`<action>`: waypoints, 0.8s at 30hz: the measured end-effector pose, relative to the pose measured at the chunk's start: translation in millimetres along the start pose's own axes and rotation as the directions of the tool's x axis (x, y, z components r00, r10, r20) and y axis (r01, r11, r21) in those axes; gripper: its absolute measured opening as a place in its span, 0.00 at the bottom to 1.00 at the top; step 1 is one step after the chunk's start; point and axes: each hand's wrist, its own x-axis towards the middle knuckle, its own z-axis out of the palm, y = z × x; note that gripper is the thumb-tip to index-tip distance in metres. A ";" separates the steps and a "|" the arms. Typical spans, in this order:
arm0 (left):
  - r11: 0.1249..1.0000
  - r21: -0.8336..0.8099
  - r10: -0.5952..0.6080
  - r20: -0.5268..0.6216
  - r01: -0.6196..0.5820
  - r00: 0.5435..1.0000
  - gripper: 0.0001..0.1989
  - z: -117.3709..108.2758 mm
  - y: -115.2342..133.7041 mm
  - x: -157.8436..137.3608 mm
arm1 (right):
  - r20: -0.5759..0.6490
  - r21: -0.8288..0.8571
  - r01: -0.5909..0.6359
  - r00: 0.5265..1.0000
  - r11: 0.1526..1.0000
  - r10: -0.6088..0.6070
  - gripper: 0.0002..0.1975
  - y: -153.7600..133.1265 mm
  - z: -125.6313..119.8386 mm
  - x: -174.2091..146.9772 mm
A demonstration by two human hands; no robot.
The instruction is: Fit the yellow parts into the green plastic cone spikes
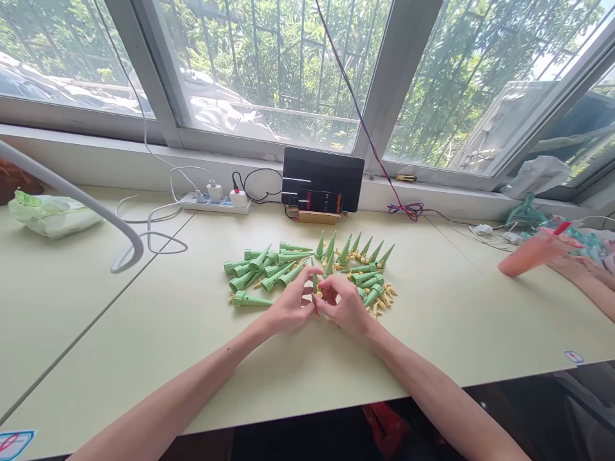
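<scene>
- Just above the middle of the table (269, 384), a green cone (315, 280) is held between the two hands, tip upward, so that its lower end is kept before the fingers.
- By the left hand (291, 307) the cone is gripped, with thumb and fingers closed around it; it is presumably steadied this way.
- By the right hand (348, 307) a small yellow piece (319, 294) seems to be pinched between thumb and fingertips, at the foot of the cone; the exact contact is partly hidden by the fingers.
- To the left, loose green cones (252, 299) are laid on their sides, most with collars toward the left and tips toward the right, probably because they were heaped for easy reach.
- Behind the hands and to the right, standing cones (368, 246) are set tips up in a curved row, perhaps to be kept apart from those lying down.
- Beside the right hand, loose yellow pieces (382, 304) are scattered, likely so that they can be picked up with little travel.
- Against the sill, a phone (321, 202) is propped upright before a black panel (336, 169), its screen apparently turned to be seen from the seat.
</scene>
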 end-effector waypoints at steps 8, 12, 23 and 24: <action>1.000 0.003 0.003 0.020 -0.003 1.000 0.25 -1.4 -2.3 0.0 | 0.006 0.020 0.001 1.000 1.000 -0.001 0.03 -1.6 -0.7 0.2; 1.000 0.005 0.002 0.019 -0.002 1.000 0.25 -1.4 -1.4 -0.2 | 0.008 0.012 0.000 1.000 1.000 0.000 0.03 -1.2 -0.5 0.7; 0.993 0.119 0.014 -0.072 -0.005 0.997 0.33 -1.6 -4.8 -0.1 | 0.005 -0.043 -0.005 1.000 0.999 0.006 0.07 1.6 -0.4 0.9; 0.990 0.141 0.017 -0.089 -0.004 0.996 0.33 -1.8 -5.4 0.1 | 0.003 -0.044 -0.015 1.000 0.999 0.015 0.09 1.6 -0.2 0.9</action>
